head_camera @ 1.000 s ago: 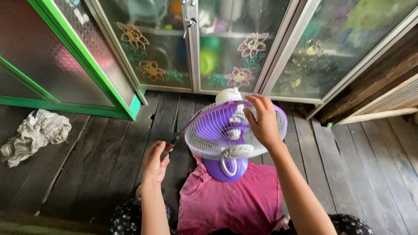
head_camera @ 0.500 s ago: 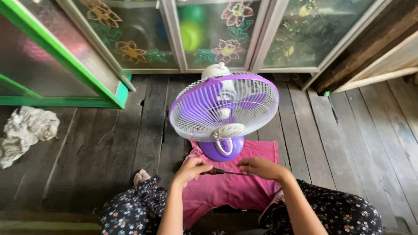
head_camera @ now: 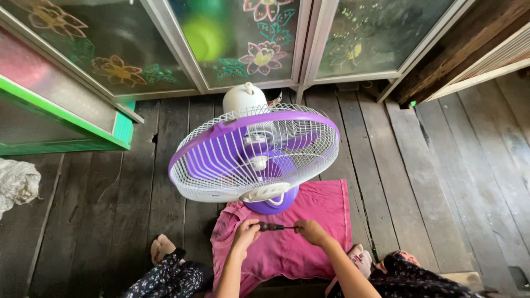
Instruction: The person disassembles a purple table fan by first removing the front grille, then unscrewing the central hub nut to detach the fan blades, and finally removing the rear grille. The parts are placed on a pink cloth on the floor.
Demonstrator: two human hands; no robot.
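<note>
- Head view: nearest, the left hand (head_camera: 245, 233) grips the dark handle of a screwdriver (head_camera: 274, 227), and the right hand (head_camera: 311, 232) pinches what seems to be its thin metal shaft.
- Beneath them lies a soft pink cloth (head_camera: 326, 207) on weathered wooden planks (head_camera: 436, 182).
- Beyond stands a purple fan (head_camera: 254, 154) with a round white wire cage.
- Farthest, frosted cabinet doors (head_camera: 243, 44) carry flower patterns.
</note>
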